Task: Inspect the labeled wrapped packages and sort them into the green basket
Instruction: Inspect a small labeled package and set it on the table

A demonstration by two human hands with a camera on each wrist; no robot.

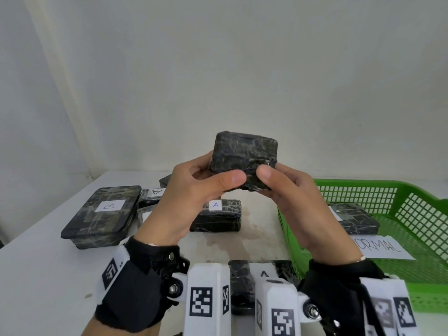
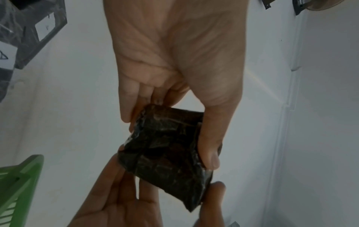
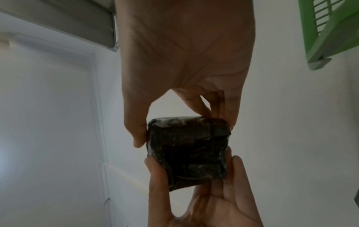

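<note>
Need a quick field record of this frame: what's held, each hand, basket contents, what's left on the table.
held item: small black plastic-wrapped package, raised above the table, no label visible on the faces shown
left hand: grips the package's left side
right hand: grips the package's right side
green plastic lattice basket: on the right, holds one black wrapped package and a white paper sign
white table: large wrapped package labeled B, wrapped package labeled A, others partly hidden
</note>
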